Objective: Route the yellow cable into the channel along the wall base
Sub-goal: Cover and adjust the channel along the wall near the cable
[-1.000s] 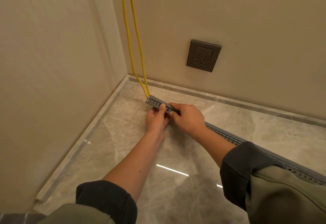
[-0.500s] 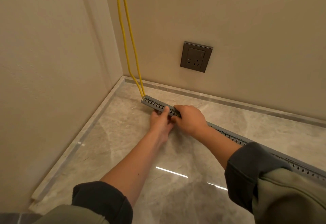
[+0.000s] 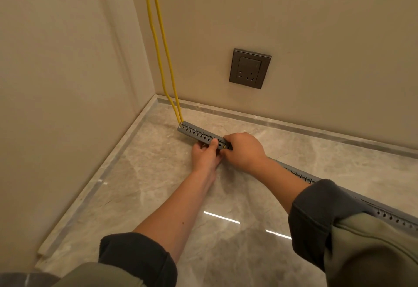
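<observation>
Two strands of yellow cable (image 3: 158, 44) hang down from above and enter the left end of a grey slotted channel (image 3: 195, 132) that lies on the marble floor, running diagonally toward the lower right. My left hand (image 3: 205, 154) grips the channel's near side, thumb on the slotted wall. My right hand (image 3: 243, 151) curls over the top of the channel right beside it; a spot of yellow shows through a slot at its fingertips. The cable inside the channel is hidden.
A dark wall socket (image 3: 250, 68) sits low on the back wall. A marble skirting (image 3: 282, 120) runs along the wall base, meeting the left wall at the corner. The channel's far part (image 3: 398, 218) passes behind my right sleeve.
Both hands have slid to the right along the channel, leaving more of its slotted left end uncovered. The view has shifted slightly.
</observation>
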Demonstrator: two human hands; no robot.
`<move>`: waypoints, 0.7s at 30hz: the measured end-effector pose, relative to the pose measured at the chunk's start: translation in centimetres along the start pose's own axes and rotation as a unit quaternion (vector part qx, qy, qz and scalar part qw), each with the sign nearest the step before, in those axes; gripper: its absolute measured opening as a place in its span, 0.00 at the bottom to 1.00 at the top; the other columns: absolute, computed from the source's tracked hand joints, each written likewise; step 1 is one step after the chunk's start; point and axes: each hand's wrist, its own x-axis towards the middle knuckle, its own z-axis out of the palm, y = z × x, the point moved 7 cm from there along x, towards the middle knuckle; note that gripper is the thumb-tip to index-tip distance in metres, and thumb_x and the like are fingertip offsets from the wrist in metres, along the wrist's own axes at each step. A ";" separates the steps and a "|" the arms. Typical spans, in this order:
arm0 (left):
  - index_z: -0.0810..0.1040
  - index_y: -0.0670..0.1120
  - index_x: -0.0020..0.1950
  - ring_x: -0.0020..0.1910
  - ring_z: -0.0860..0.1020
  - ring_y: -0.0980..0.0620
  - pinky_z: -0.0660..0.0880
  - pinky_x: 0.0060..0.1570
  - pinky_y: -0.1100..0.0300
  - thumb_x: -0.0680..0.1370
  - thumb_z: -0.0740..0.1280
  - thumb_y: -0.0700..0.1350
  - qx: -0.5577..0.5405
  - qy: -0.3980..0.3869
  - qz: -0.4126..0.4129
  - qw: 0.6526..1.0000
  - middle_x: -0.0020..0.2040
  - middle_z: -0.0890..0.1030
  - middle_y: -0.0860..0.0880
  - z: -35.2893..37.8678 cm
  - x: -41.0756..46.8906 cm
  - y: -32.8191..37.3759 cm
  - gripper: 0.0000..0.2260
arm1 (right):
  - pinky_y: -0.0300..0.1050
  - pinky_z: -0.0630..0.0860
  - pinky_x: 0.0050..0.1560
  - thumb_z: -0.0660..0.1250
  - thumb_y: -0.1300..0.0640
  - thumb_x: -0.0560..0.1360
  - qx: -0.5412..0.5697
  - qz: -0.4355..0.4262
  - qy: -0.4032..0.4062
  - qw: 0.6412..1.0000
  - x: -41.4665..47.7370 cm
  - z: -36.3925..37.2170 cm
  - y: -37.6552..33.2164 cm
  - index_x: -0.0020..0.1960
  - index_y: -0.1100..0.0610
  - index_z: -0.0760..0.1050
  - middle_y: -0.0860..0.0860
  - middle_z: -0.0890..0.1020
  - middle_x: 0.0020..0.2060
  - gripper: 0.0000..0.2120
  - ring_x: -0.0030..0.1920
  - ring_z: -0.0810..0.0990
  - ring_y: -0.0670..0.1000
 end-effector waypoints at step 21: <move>0.69 0.46 0.62 0.48 0.79 0.52 0.78 0.37 0.60 0.80 0.64 0.43 -0.010 0.016 0.005 1.000 0.51 0.79 0.49 1.0 -1.6 -0.4 0.12 | 0.41 0.65 0.31 0.64 0.52 0.73 -0.012 0.004 0.022 1.000 -3.4 -1.3 3.4 0.45 0.51 0.77 0.48 0.79 0.38 0.05 0.40 0.78 0.53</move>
